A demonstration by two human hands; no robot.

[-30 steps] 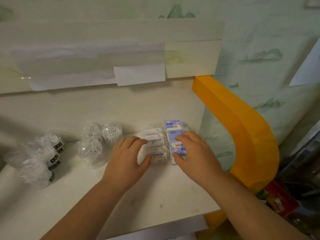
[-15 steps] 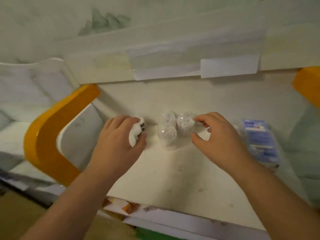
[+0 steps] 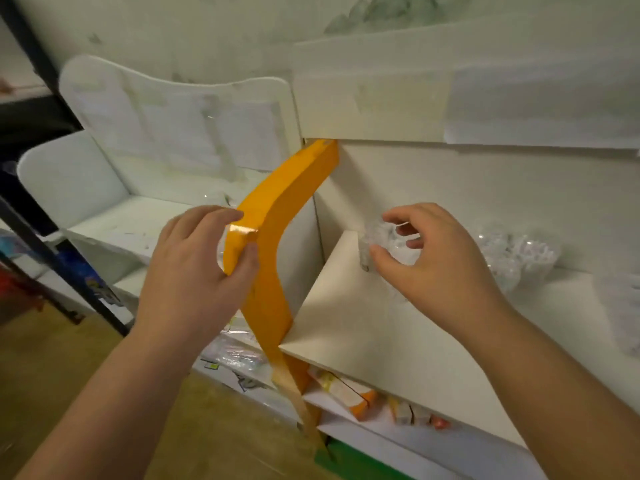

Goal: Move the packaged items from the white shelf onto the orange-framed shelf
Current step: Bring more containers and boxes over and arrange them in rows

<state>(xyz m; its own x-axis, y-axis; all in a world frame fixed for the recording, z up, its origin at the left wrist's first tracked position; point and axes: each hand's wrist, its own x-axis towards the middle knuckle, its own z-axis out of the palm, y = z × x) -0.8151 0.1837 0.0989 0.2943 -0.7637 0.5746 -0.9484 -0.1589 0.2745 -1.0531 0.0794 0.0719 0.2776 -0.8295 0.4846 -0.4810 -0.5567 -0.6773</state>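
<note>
The right hand (image 3: 440,268) reaches over the orange-framed shelf (image 3: 349,327) with its fingers (image 3: 403,218) curled around a clear-wrapped pack (image 3: 381,247) near the shelf's far left corner; thumb and fingertips bracket the wrap, though whether they are squeezing it or only closing in cannot be told. The left hand (image 3: 197,271) sits at the orange side frame (image 3: 273,244), its thumb against the frame's front edge and its fingertips curled over the top. Something pale shows between palm and frame, too hidden to name, so whether this hand carries a pack is unclear.

More wrapped packs (image 3: 516,254) lie to the right on the same board. The white shelf (image 3: 138,223) stands to the left, beyond the frame, and no packaged item shows on its visible board.

To set the pack well, the right hand should press it down flat and tuck it toward the back wall, just beside the corner, leaving the near part of the board free. The crinkly wrap probably slips, so the fingers should release only once the pack rests steady. The left hand should clear the orange edge before swinging across.
</note>
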